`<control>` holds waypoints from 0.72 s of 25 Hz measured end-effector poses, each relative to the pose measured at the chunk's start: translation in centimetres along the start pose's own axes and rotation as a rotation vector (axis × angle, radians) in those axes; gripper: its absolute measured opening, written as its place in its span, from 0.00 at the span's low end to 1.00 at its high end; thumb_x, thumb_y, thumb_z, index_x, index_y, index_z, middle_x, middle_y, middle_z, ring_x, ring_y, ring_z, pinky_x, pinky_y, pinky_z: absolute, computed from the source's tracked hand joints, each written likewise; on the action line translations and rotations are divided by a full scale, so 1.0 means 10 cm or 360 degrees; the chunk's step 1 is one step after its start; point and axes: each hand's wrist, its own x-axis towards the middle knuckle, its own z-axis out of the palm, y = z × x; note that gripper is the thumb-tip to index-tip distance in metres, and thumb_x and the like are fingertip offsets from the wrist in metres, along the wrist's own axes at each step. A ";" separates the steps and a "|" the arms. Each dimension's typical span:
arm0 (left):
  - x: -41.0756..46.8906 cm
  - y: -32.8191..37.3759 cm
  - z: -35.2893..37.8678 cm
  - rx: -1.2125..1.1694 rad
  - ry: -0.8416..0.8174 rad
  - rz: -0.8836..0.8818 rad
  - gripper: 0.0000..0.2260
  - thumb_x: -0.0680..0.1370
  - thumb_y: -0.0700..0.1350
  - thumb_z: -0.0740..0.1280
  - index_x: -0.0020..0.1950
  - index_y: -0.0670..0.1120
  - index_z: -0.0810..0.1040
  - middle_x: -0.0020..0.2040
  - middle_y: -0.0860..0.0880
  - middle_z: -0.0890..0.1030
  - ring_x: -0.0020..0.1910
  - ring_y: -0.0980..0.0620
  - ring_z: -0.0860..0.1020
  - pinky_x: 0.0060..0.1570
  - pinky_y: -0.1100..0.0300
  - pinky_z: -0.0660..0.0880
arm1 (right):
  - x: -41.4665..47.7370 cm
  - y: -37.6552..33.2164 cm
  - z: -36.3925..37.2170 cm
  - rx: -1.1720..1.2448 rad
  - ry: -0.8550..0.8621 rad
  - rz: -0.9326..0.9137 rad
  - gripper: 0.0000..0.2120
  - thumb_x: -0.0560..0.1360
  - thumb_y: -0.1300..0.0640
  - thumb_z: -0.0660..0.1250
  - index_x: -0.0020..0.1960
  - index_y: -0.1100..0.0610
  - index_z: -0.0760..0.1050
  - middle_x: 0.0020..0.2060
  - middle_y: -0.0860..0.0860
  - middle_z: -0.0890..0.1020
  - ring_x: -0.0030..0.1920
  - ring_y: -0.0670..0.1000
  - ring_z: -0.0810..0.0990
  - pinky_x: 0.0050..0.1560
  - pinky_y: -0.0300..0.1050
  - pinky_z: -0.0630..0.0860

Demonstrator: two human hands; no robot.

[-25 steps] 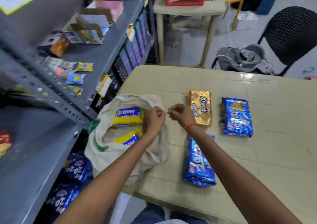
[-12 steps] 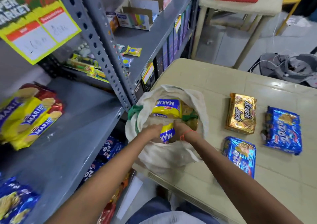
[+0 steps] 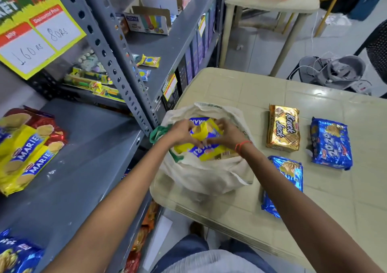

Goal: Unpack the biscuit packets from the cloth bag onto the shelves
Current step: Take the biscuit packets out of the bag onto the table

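Grey metal shelf [image 3: 79, 168] at left carries yellow Marie packets [image 3: 25, 153]; beige surface [image 3: 314, 199] at right bears the open cloth bag [image 3: 201, 176]. Beside the bag lie a gold Krack Jack packet [image 3: 283, 128] and two blue 20-20 packets [image 3: 330, 143]. Left hand [image 3: 180, 133] and right hand [image 3: 227, 134], both inside the bag mouth, fingers curled onto one yellow Marie packet [image 3: 204, 131].

Both hands were in the mouth of the cloth bag [image 3: 201, 176] on the table [image 3: 335, 199] — the left hand [image 3: 181, 132] and right hand [image 3: 227, 135] gripped one yellow Marie packet [image 3: 204, 131] between them. More Marie packets [image 3: 25, 153] lay on the grey shelf [image 3: 83, 168] — well apart.
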 end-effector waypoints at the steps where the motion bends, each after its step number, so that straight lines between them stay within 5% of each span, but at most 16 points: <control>1: 0.00 0.10 -0.07 -0.0076 0.0130 0.0027 0.20 0.60 0.51 0.81 0.37 0.45 0.72 0.38 0.48 0.73 0.39 0.49 0.71 0.38 0.57 0.65 | -0.03 -0.03 -0.10 0.0109 0.0186 -0.0038 0.34 0.61 0.56 0.80 0.62 0.59 0.69 0.57 0.55 0.76 0.59 0.56 0.76 0.55 0.46 0.73; 4: -0.02 0.41 -0.15 -0.0482 0.0448 0.0143 0.20 0.58 0.55 0.80 0.38 0.48 0.74 0.40 0.50 0.77 0.42 0.47 0.76 0.42 0.55 0.73 | -0.14 0.07 -0.36 0.0669 0.0486 0.0001 0.35 0.62 0.55 0.79 0.64 0.59 0.68 0.58 0.57 0.77 0.56 0.55 0.78 0.54 0.51 0.78; 8: -0.07 0.91 0.04 -0.0824 0.0547 0.0324 0.26 0.57 0.59 0.78 0.46 0.44 0.79 0.46 0.47 0.84 0.47 0.48 0.83 0.45 0.51 0.80 | -0.43 0.27 -0.62 0.1017 0.0464 -0.0140 0.16 0.72 0.59 0.70 0.58 0.60 0.73 0.51 0.55 0.81 0.51 0.51 0.80 0.49 0.42 0.78; 10: -0.08 1.16 0.25 -0.1026 0.0523 0.0309 0.24 0.57 0.58 0.78 0.45 0.46 0.79 0.47 0.46 0.84 0.45 0.49 0.83 0.43 0.54 0.80 | -0.56 0.42 -0.76 0.1040 0.0555 -0.0183 0.14 0.74 0.58 0.69 0.58 0.59 0.74 0.52 0.55 0.82 0.51 0.50 0.82 0.49 0.43 0.80; 13: -0.01 1.58 0.77 -0.1405 0.0388 0.0037 0.29 0.63 0.52 0.79 0.59 0.42 0.75 0.51 0.44 0.83 0.44 0.50 0.83 0.38 0.58 0.79 | -0.76 0.80 -1.03 0.1020 0.0740 -0.0114 0.11 0.73 0.51 0.69 0.52 0.54 0.78 0.51 0.58 0.83 0.49 0.52 0.83 0.51 0.50 0.80; 15: 0.03 1.82 1.21 -0.1526 0.0272 -0.0130 0.32 0.65 0.50 0.79 0.62 0.43 0.69 0.52 0.44 0.81 0.43 0.49 0.82 0.38 0.57 0.79 | -0.93 1.16 -1.20 0.0934 0.0852 0.0040 0.06 0.73 0.50 0.69 0.47 0.52 0.78 0.46 0.56 0.84 0.42 0.45 0.83 0.48 0.44 0.80; 18: 0.09 2.12 1.87 -0.1477 0.0042 -0.0132 0.36 0.58 0.56 0.81 0.59 0.43 0.71 0.55 0.41 0.81 0.51 0.41 0.82 0.48 0.46 0.81 | -1.20 1.81 -1.39 0.0879 0.0963 0.0344 0.20 0.69 0.40 0.70 0.49 0.56 0.79 0.48 0.53 0.85 0.46 0.50 0.83 0.54 0.52 0.79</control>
